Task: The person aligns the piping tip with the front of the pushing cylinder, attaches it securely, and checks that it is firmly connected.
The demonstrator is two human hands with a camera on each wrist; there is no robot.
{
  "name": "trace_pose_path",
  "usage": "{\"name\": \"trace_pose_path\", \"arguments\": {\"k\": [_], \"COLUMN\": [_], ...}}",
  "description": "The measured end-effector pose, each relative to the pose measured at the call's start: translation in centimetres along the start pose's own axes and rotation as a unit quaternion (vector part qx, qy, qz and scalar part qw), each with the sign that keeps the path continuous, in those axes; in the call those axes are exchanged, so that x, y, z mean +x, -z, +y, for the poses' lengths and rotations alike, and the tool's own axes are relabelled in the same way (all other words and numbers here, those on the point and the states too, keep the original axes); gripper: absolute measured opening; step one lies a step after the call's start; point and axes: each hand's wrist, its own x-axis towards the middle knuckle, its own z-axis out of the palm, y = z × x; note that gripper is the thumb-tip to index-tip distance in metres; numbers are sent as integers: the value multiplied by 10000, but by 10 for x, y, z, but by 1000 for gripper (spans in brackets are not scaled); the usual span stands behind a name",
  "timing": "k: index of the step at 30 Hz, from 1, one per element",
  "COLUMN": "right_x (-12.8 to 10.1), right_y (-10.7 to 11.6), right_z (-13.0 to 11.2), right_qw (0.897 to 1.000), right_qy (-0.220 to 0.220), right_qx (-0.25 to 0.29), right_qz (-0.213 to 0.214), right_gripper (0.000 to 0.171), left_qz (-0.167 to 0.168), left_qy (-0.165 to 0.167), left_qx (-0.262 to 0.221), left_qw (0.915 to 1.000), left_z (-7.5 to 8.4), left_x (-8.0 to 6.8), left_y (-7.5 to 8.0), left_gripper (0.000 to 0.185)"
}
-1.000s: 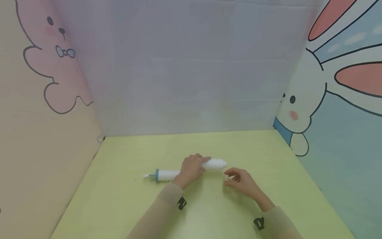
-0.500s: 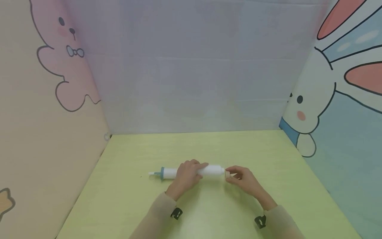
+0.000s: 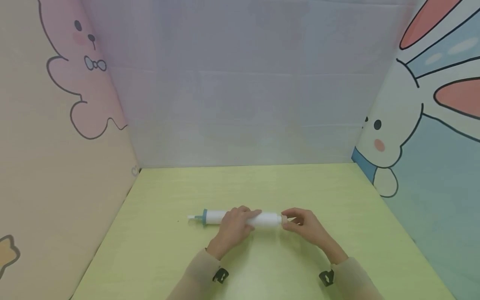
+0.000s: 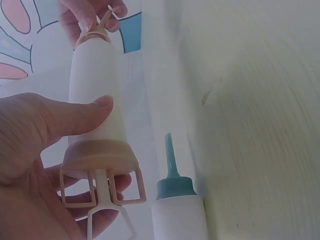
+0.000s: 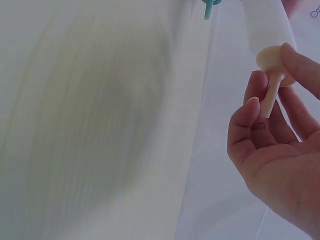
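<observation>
At the centre of the table [image 3: 243, 185] (head view), a peach-trimmed syringe [image 3: 266, 219] spans the two hands: the left hand [image 3: 231, 229] grips its white barrel, and the right hand [image 3: 305, 225] pinches the peach nozzle cap [image 3: 284, 220] at the barrel's narrow end. To the left lies a teal-trimmed syringe [image 3: 214, 217], partly hidden by the left hand.

Left wrist view: the left thumb crosses the barrel, with fingers behind. A peach finger flange [image 4: 100, 157] with two loops sits at the near end, and a white plunger [image 4: 103, 187] projects through it. Beside it, the second syringe bears a teal nozzle [image 4: 171, 155] and looks complete at this end.

Right wrist view: thumb and fingers hold the cap, its slender spout [image 5: 270, 97] pointing away from the barrel. Cap and barrel appear to meet; full seating cannot be told. By judgement, the flange and plunger are in place, and seating or tightening the cap remains.
</observation>
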Motion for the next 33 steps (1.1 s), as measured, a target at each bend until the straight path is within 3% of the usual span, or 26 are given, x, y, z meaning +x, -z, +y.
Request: {"name": "trace_pose_path", "arguments": {"k": [6, 14, 21, 33], "right_x": [1, 7, 8, 5], "right_y": [-2, -7, -8, -9], "right_z": [2, 36, 38, 36], "right_qw": [10000, 9998, 9987, 9988], "right_qy": [55, 94, 174, 134], "right_qx": [66, 111, 474, 476], "right_qz": [7, 97, 8, -2], "right_gripper": [36, 37, 34, 33], "left_qz": [-36, -58, -6, 7], "left_qy": [76, 144, 90, 22], "left_qx": [-93, -210, -213, -34], "left_qw": [9999, 9997, 9997, 10000], "left_z": [0, 1, 4, 8], "left_x": [-2, -4, -4, -3], "left_y": [-1, -3, -2, 0], "left_gripper": [52, 51, 51, 52]}}
